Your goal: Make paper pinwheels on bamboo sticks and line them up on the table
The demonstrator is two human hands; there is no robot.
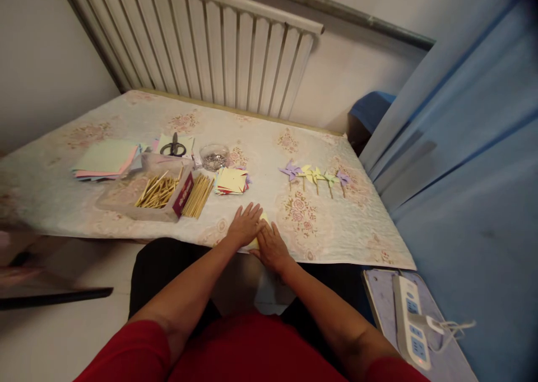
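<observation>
Nearest me are the red sleeves and bare forearms, reaching out to the near edge of the bench (126, 113). My left hand (245, 225) lies flat, fingers spread, pressing down on a yellow paper square (257, 237); nothing is clenched, the grip is released and simply bearing on the sheet. My right hand (272, 248) lies just beside it, also flat and open on the same paper, so most of the sheet is hidden beneath both palms.

Beyond the hands and a little to the right stands a row of finished pinwheels (316, 176), five as far as I can count. Straight ahead of the left hand sits a stack of cut paper squares (231, 181). Further left lie loose wooden sticks (198, 195), a tray of sticks (157, 193), a glass bowl of pins (214, 157), scissors (173, 147) and a pile of coloured sheets (106, 161).

I judge the work partly done: several pinwheels stand complete, while the sheet in hand is only at the creasing stage, and plenty of squares and sticks remain.
</observation>
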